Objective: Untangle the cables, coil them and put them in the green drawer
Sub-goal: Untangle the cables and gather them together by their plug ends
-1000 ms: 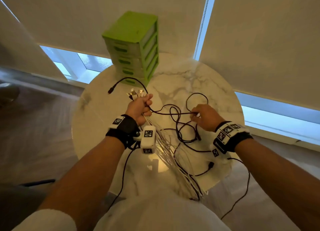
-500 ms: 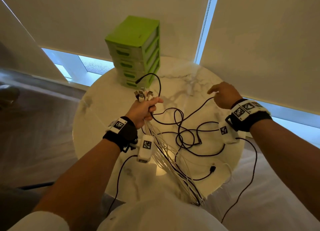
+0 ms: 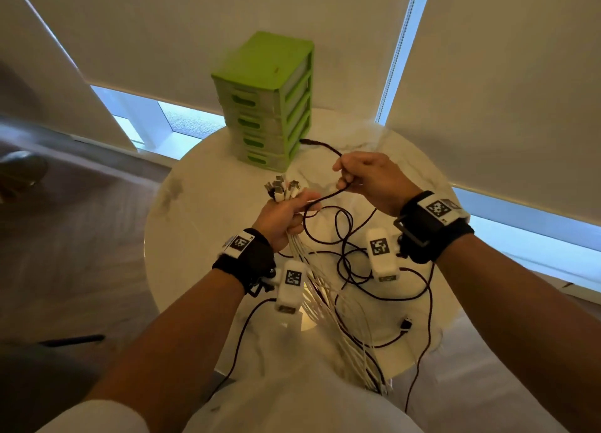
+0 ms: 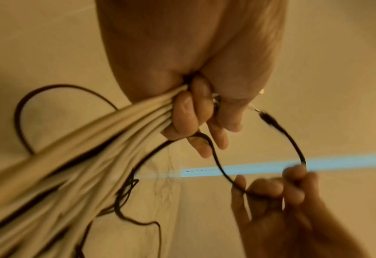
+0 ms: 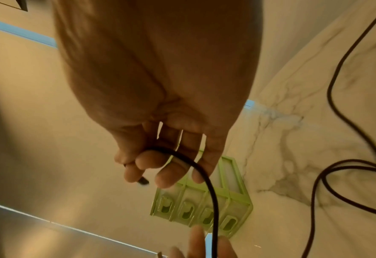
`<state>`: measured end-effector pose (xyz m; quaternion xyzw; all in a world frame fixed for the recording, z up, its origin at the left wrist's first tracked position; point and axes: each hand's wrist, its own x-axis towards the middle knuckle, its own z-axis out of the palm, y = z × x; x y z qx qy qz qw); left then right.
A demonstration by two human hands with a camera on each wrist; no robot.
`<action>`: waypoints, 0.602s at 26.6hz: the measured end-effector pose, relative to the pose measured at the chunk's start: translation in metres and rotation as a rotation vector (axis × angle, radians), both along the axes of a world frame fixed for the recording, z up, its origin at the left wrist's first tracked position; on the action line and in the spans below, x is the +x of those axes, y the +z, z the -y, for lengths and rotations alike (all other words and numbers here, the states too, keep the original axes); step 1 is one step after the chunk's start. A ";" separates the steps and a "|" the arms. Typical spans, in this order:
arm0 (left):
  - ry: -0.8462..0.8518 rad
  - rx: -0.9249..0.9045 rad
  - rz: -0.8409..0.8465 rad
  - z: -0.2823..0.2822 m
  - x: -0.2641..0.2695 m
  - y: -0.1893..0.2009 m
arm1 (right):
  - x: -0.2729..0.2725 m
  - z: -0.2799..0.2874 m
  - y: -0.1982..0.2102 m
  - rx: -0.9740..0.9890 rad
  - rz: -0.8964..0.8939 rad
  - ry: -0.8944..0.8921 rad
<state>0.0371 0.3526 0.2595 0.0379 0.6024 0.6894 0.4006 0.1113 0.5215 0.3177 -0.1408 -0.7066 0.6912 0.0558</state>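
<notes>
— Where's everything sitting?
— The round marble desk (image 3: 195, 237) carries the green drawer unit (image 3: 270, 101) at its far edge.
— And the hands?
— In front of that unit, the left hand (image 3: 283, 218) grips the white cables (image 3: 325, 299); the right hand (image 3: 367, 179) pinches the black cable (image 3: 328, 198).

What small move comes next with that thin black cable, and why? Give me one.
Probably draw the thin black cable up and away with the right hand, which grips it near its plug end. The left hand clamps the bundle of white cables, and the black cable's loops lie crossed over them on the round marble table. The green plastic drawer unit is shut.
</notes>
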 end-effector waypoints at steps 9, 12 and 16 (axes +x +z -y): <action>0.098 0.323 0.158 0.003 0.005 -0.010 | 0.017 0.013 -0.025 0.702 0.091 0.268; 0.043 0.313 0.134 -0.001 0.006 -0.006 | 0.020 0.016 -0.040 0.763 0.164 0.315; -0.076 0.232 0.039 0.000 0.006 -0.002 | 0.012 0.014 -0.031 0.623 0.191 0.224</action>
